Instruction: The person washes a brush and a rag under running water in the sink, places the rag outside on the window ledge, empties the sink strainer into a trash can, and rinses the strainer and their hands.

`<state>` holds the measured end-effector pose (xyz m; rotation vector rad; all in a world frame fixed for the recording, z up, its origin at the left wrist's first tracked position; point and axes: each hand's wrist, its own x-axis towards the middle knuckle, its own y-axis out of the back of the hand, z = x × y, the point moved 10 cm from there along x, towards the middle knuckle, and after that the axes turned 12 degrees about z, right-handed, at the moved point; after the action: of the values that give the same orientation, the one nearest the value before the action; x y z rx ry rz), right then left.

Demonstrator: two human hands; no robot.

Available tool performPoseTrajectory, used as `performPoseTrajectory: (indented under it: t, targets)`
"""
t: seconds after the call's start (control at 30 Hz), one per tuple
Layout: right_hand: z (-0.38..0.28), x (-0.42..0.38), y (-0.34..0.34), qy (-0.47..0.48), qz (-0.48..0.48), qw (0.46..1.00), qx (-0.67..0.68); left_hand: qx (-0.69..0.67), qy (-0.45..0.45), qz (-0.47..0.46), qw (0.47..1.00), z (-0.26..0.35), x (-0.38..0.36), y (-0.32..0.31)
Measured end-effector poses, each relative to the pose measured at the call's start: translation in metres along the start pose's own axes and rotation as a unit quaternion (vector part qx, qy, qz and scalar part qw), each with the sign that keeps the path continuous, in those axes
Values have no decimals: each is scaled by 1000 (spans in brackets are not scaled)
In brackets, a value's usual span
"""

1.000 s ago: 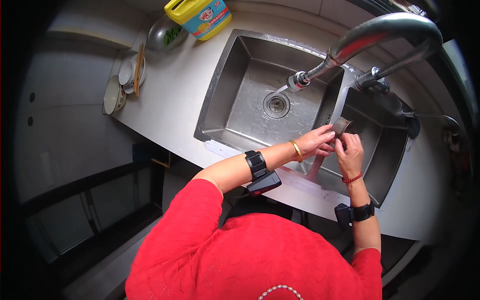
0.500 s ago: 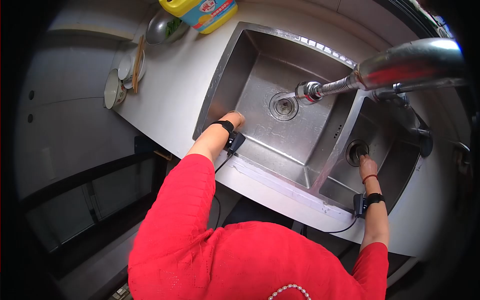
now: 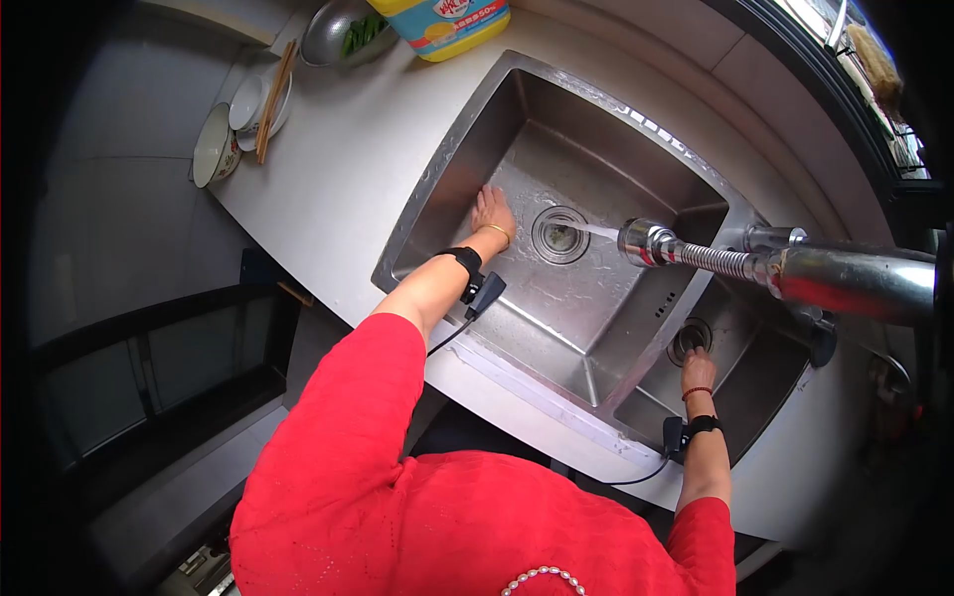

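Here, a person in a red top leans over a double steel sink, seen from above. L hand [image 3: 493, 210] lies flat, fingers spread, open, palm down on the wet floor of the big basin [image 3: 467, 149], holding nothing. Just right of it sits the drain [image 3: 558, 234], w/ water running onto it from the tap [image 3: 651, 241] a bit further right. R hand [image 3: 698, 370] is down in the small basin [image 3: 770, 382]; fingertips touch the strainer [image 3: 689, 340] just above it. Can't tell whether that grip is closed on the strainer or only resting on it. Well up-left of the L hand, on the counter [image 3: 343, 164]: bowls [image 3: 238, 124] w/ chopsticks [image 3: 270, 99], a yellow bottle [image 3: 447, 18].
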<state>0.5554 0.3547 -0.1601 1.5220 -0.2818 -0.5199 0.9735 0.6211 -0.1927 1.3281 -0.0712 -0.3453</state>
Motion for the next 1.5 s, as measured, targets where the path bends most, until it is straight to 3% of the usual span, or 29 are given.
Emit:
performPoseTrajectory:
  t: [0.07,0.27,0.37,0.5,0.6,0.73,0.83,0.93,1.0,1.03,1.1,1.13,1.17,1.2,1.23,1.3,1.37,1.43,1.5]
  targets:
    - [-5,2,-3,-4,9,1000,-5,32,48,27,998,-3,-20,-30]
    - [-2,1,-3,-14,-58,998,-3,-2,-160,-236,958,57,-76,-28]
    - [1,-1,-6,-29,-57,998,-2,-9,-53,-69,996,1,-13,-9]
    - [0,4,-31,-11,-75,997,-9,33,19,-74,997,14,-36,-30]
    - [0,6,-35,-27,-153,988,-19,-1,-129,-247,960,74,-100,-59]
    - [1,8,-45,-30,-185,982,-24,108,-181,-290,933,67,-90,-18]
    - [-2,10,-58,3,-159,987,-3,235,-167,-270,919,9,-46,-3]
    - [-7,19,-51,-12,-121,992,43,316,-220,-241,891,-2,-41,-21]
    - [-10,26,-39,-14,-103,993,60,72,-290,-291,909,46,-80,-65]
    - [-10,33,-7,-101,-109,984,94,-83,-326,-302,892,76,-98,-83]
    - [19,34,20,-232,10,950,210,-61,-394,-411,820,114,-154,-85]
    - [31,35,39,-292,71,916,266,-67,-332,-496,799,107,-169,-91]
    - [31,39,70,-273,168,898,302,-73,-267,-578,768,99,-186,-94]
    - [14,49,104,-246,190,893,325,-76,-201,-653,726,92,-202,-95]
    - [-7,63,142,-221,214,886,348,-1,-291,-593,751,89,-185,-115]
    - [-51,87,192,-162,239,893,345,14,-343,-421,840,95,-113,-135]
    - [-94,104,205,-98,261,926,254,-60,-285,-192,937,107,-42,-70]
    - [-120,110,203,-82,286,942,155,-66,-294,-106,948,106,-14,-29]
    - [-123,112,200,-93,279,948,121,-25,-309,-153,938,99,-20,-38]
